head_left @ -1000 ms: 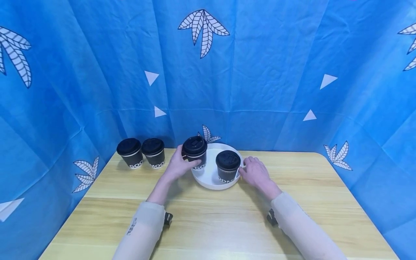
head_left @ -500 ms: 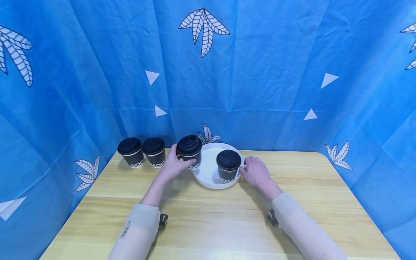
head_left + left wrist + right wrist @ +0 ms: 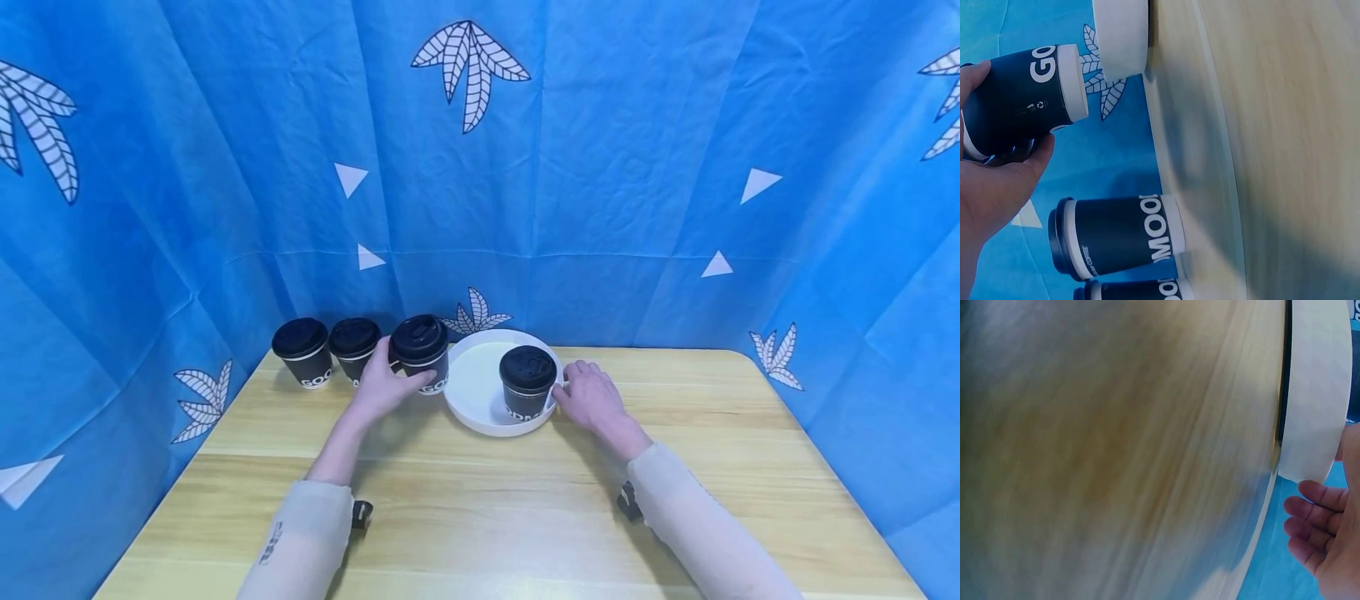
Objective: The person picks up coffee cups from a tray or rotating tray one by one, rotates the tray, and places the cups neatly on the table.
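Front of white tray: tabletop, I could sweep through!
Tray's left: my held cup, then two standing cups, blocking!
Tray's right: my right hand, then roomy tabletop.
Behind tray: curtain, tight!
On tray: lidded cup blocks right; left's free.

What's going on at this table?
A person is handling black lidded cups with bare hands. The left hand grips one cup and holds it off the table, just left of a round white tray. The right hand holds the tray's right rim. Another cup stands upright inside the tray, towards its right side. Two more cups, an outer one and an inner one, stand upright side by side on the table, further left.
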Motion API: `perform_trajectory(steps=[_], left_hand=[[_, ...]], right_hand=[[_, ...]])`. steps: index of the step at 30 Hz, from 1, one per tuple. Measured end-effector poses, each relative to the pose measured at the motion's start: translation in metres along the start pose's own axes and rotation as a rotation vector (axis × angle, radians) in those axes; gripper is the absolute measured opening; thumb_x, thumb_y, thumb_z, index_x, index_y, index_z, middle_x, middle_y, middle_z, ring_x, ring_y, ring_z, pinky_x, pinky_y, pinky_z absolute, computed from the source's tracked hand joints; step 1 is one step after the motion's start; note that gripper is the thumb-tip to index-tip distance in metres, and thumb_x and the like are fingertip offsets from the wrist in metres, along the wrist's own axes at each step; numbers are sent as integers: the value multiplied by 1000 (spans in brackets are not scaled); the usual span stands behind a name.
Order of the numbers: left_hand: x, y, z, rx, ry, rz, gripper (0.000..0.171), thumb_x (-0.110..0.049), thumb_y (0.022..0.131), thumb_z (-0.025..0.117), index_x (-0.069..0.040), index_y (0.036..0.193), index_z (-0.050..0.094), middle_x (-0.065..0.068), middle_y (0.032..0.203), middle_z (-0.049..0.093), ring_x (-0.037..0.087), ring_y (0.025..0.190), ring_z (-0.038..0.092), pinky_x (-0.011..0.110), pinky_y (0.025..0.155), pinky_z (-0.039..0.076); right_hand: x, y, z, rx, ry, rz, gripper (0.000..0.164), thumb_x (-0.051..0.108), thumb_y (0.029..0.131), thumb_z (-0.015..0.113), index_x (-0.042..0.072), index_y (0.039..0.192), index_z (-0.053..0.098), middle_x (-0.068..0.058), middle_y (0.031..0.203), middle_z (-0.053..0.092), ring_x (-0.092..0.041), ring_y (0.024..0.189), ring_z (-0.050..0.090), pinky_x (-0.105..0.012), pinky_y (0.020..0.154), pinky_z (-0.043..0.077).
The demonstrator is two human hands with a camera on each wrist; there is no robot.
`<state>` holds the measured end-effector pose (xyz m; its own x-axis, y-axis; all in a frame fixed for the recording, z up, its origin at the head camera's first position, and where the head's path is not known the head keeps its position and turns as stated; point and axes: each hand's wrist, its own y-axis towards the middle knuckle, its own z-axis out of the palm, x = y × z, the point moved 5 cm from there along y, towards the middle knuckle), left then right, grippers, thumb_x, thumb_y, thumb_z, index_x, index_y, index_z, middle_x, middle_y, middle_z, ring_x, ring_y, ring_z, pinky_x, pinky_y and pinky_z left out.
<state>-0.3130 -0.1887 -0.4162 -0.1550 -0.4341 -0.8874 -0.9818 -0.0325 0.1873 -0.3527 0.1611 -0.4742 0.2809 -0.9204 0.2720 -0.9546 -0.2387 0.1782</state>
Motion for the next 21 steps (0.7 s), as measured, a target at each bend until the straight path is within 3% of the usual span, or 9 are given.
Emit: perform_trajectory(steps=[8,21], left_hand=[[5,-5,-14,-20,-42,4,88,-13,82,86,5,149,33,26,144,50,42,136,50,53,118,40],[15,-15,-36,-52,25,24,92,-13,82,87,5,152,31,26,143,50,39,128,53,51,111,44]], right_hand=[[0,1,-1,-7,4,0,41,33,101,54,-3,121,61,-17,116,62,-34,107,55,-51,96,49],[1,0,-1,9,8,0,41,34,102,55,-2,121,61,-16,113,61,-33,105,55,-50,95,50]])
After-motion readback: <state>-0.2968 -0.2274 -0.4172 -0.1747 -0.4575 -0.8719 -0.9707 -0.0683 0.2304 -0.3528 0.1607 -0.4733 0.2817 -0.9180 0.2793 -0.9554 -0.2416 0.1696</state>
